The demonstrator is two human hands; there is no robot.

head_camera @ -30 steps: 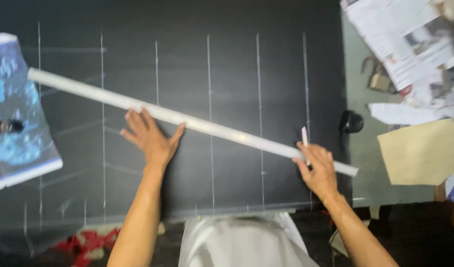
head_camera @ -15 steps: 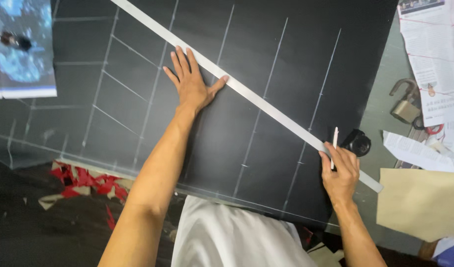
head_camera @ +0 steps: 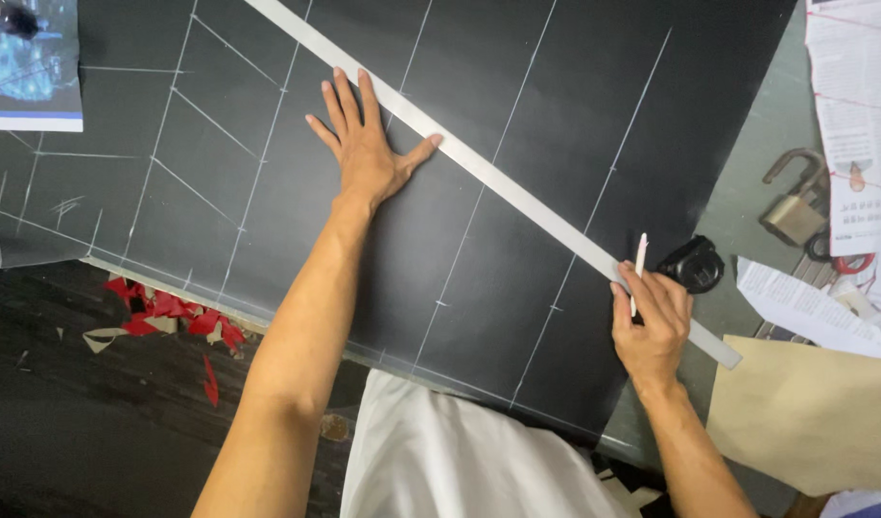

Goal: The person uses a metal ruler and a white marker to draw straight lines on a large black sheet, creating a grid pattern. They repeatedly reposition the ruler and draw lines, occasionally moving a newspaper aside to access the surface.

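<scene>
Head view: left hand point(head_camera: 369, 153) lies flat, open, on the long ruler point(head_camera: 498, 182); right hand point(head_camera: 652, 321), at four o'clock, grips a chalk pencil point(head_camera: 639, 259).

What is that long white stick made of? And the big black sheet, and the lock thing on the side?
The long straightedge looks like pale metal or plastic: flat, stiff, smooth, slightly shiny. I can't tell which. The black sheet seems to be matte paper or card, since it lies flat and takes thin white drawn lines. The padlock looks like dull, brownish metal, perhaps brass, with a darker shackle.

Dark wooden floor point(head_camera: 95, 432), grey-green tabletop point(head_camera: 748, 182).
</scene>
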